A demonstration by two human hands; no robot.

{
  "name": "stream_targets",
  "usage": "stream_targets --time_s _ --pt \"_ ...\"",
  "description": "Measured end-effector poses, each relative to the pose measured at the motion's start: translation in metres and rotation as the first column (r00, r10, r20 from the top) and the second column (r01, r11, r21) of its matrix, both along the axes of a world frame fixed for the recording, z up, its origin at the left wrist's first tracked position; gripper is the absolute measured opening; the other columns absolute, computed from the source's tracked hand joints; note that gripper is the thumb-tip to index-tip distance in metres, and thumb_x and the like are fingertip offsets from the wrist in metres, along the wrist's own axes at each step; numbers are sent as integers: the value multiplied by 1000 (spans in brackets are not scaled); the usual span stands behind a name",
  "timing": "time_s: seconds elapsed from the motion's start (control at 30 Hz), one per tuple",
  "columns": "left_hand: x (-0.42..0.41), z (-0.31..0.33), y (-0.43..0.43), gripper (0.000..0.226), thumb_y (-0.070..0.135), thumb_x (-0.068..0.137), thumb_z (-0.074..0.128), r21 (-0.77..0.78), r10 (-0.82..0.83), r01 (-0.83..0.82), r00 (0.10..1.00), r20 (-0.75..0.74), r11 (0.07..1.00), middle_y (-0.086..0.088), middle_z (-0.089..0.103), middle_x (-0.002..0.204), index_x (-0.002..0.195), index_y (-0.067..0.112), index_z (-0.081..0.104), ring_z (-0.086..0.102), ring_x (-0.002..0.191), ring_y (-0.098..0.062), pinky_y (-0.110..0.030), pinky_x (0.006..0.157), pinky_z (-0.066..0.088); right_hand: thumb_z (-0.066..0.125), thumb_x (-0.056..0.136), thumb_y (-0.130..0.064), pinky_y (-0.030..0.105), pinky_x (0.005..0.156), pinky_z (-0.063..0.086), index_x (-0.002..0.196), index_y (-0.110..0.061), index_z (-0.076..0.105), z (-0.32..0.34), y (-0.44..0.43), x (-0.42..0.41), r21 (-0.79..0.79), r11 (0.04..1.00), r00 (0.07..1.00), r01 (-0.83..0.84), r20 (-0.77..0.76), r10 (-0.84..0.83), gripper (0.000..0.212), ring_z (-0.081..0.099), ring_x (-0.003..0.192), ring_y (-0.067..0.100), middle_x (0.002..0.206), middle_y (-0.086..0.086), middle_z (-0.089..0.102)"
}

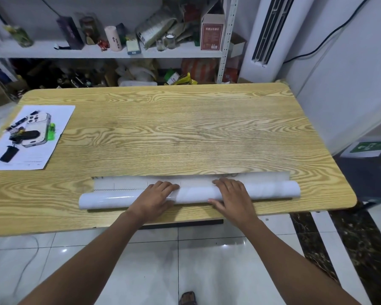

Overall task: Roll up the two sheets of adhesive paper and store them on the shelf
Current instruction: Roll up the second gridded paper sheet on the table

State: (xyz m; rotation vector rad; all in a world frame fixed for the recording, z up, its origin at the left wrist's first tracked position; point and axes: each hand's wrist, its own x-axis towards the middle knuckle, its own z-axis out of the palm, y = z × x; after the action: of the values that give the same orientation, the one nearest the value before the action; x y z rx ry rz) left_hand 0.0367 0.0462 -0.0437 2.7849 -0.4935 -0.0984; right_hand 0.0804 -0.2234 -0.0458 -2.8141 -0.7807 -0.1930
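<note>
A long white roll of adhesive paper lies across the near part of the wooden table. A narrow strip of its gridded backing still lies flat on the far side of the roll. My left hand rests on top of the roll near its middle, fingers laid forward over it. My right hand lies on the roll further right, fingers spread and thumb at the near side. Only this one sheet shows on the table. The white shelf stands behind the table.
A printed white sheet with phone pictures and a small green item lies at the table's left. The shelf holds bottles, boxes and bags. A white air conditioner stands at the back right. The table's near edge is just behind my wrists.
</note>
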Motion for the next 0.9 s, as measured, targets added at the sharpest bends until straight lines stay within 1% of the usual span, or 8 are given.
stream_targets --time_s 0.17,0.23,0.33,0.4,0.6,0.73,0.8,0.9 --pt "-2 1 1 53 48 86 35 -80 -6 3 999 -40 997 -4 56 117 127 16 49 50 105 -21 -35 84 44 44 76 -65 29 96 28 117 -24 57 -1 -3 0 -52 998 996 -39 -79 35 60 55 105 18 114 -1 59" --pt "-3 5 1 55 48 88 37 -133 25 -37 995 -95 990 -5 50 121 130 14 48 48 103 -20 -28 85 40 55 75 -62 33 99 32 119 -25 56 -2 -5 1 -48 997 994 -58 -92 54 58 53 109 20 116 -1 58" --pt "-1 10 2 43 31 93 50 -179 13 -41 988 -154 983 -5 42 117 132 14 45 45 89 -14 -23 77 36 68 73 -54 38 96 39 121 -25 57 -4 -5 3 -26 998 993 -55 -104 52 57 52 108 23 116 1 57" --pt "0 10 3 43 26 93 50 -168 5 -35 984 -177 985 -6 42 114 133 13 44 43 89 -13 -21 78 34 70 73 -51 39 92 41 121 -26 58 -4 -4 3 -21 999 994 -36 -101 34 56 53 104 25 114 1 58" --pt "3 9 2 48 31 95 46 -103 43 -62 984 -175 993 -7 45 127 138 14 35 47 113 -23 -27 89 37 63 80 -53 37 90 42 129 -29 51 -3 -3 3 -9 999 991 -48 -123 46 56 51 103 25 114 0 57" --pt "3 8 5 60 57 92 22 23 47 -46 998 -51 999 -8 57 120 130 15 42 57 101 -29 -37 83 44 57 84 -53 35 93 38 125 -28 50 -1 -3 6 0 999 986 -53 -161 53 49 48 105 23 118 -1 56" --pt "2 6 6 51 54 89 28 79 23 -27 998 51 996 -8 60 110 123 18 43 58 93 -27 -36 76 49 49 84 -57 35 93 38 121 -26 53 -1 -2 6 -6 999 988 -50 -149 48 48 50 103 23 115 -1 57" --pt "1 6 5 45 48 80 55 139 -14 -10 986 168 990 -5 60 103 114 20 47 49 92 -21 -33 70 51 35 83 -61 35 92 39 117 -24 56 -1 -1 7 8 999 990 -40 -134 41 55 53 101 22 112 -1 60"
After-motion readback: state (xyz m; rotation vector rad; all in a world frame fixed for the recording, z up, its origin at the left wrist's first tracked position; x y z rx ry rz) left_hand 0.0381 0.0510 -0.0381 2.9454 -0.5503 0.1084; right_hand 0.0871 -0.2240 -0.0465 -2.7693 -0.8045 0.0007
